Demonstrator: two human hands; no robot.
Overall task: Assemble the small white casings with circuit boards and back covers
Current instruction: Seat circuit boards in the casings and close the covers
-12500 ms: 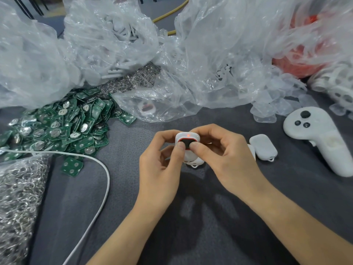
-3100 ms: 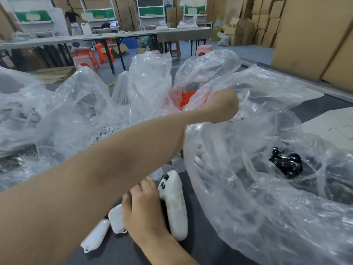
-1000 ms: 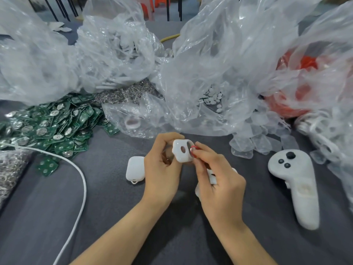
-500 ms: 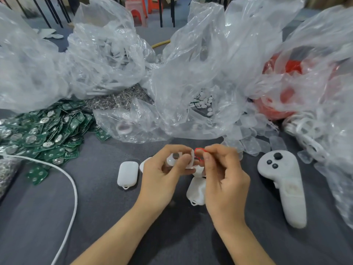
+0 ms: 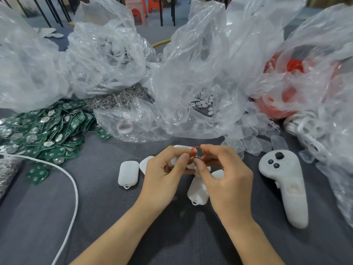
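My left hand [image 5: 164,175] grips a small white casing [image 5: 181,148], mostly hidden behind its fingers. My right hand [image 5: 227,178] pinches a thin red ring [image 5: 198,150] against the casing's top edge. The two hands meet above the grey mat. Finished white casings lie around them: one [image 5: 128,174] to the left, one [image 5: 145,163] half behind my left hand, one [image 5: 197,192] under my right hand. A heap of green circuit boards [image 5: 44,131] lies at the far left.
A white handheld controller [image 5: 286,180] lies to the right. A white cable [image 5: 74,188] curves across the mat on the left. Clear plastic bags [image 5: 191,73] of white parts, red parts [image 5: 292,69] and metal rings [image 5: 114,100] crowd the back. Loose clear pieces [image 5: 254,142] sit nearby.
The hands have stayed together over the mat. The red ring now stands up at the casing's top edge between both hands' fingertips, and the casing is more hidden than before.
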